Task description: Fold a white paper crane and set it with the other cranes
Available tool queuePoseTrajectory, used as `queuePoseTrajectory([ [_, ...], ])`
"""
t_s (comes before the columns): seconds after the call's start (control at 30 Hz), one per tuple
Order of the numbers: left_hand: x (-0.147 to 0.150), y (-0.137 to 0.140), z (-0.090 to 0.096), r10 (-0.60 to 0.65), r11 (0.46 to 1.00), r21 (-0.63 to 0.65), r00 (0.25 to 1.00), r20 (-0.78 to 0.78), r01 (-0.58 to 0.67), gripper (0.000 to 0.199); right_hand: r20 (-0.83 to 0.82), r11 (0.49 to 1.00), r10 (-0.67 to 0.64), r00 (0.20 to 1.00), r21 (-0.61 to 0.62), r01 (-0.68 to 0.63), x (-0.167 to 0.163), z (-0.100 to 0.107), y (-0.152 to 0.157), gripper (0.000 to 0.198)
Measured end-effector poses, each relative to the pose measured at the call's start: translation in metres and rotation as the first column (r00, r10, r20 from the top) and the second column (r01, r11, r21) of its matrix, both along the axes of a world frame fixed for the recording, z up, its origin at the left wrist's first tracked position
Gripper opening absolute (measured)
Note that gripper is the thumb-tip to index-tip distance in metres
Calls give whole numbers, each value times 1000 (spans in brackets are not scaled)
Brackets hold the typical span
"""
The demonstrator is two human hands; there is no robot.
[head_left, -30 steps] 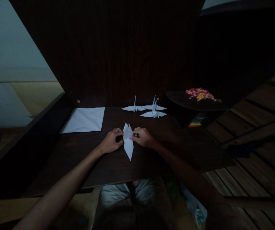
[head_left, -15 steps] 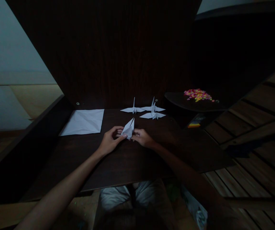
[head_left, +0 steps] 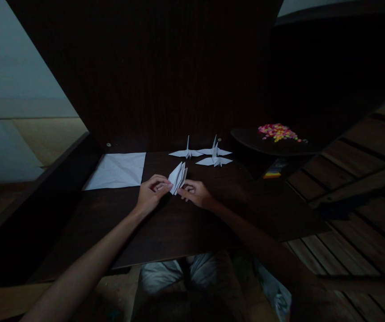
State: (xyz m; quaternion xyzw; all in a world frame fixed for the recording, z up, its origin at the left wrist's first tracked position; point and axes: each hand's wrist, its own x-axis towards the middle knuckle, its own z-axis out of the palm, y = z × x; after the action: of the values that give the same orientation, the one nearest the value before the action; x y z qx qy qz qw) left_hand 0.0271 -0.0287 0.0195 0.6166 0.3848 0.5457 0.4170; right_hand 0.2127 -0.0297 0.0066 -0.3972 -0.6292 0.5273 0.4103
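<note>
Your left hand [head_left: 152,190] is at the left side of the folded paper [head_left: 177,179]. Its thumb and index finger are brought together in a narrow pinch on the paper's lower left edge; the remaining fingers are bent. Your right hand [head_left: 195,193] is at the lower right side. Its thumb lies against the near end of the paper and its fingers are curled, with only a small gap between thumb and fingers, taken up by the paper. The exact contact of the rear fingertips is hidden.

The folded paper is white and is held between both hands over the middle of the desk [head_left: 179,232], between the near and far edges. Its narrow end points toward the far edge and tilts slightly right. Several thin layers show side by side, partly separated. You cannot tell whether the lower end touches the desk.

Three white paper cranes stand near the far edge, beyond your hands: a left crane [head_left: 183,154], a rear right crane [head_left: 206,151] and a front right crane [head_left: 205,162], which partly covers the one behind it. A creased white sheet [head_left: 118,170] lies flat at the far left corner. Beyond the far right corner, a rounded shelf [head_left: 249,141] carries a heap of small multicoloured pieces [head_left: 277,133].
</note>
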Motion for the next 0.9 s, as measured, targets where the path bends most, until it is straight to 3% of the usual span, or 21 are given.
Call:
queuePoseTrajectory([
  [0.17,-1,-2,4,3,999,42,989,-148,3,22,-77,1000,23,997,14,-22,-1,-1,1,43],
  [0.33,0,-6,6,-50,997,41,976,-212,60,23,-16,997,-7,1000,82,8,1,-3,2,38],
  [0.47,0,-3,0,-65,998,1,981,-182,66,25,128,985,-71,989,167,49,4,-7,3,30],
  [0.63,2,1,-9,-53,993,-108,997,-54,47,54,261,943,-149,954,328,57,5,-5,3,20],
  [0.9,0,1,-9,155,986,98,951,-269,-133,33,342,839,-209,916,545,-12,1,8,-3,19],
])
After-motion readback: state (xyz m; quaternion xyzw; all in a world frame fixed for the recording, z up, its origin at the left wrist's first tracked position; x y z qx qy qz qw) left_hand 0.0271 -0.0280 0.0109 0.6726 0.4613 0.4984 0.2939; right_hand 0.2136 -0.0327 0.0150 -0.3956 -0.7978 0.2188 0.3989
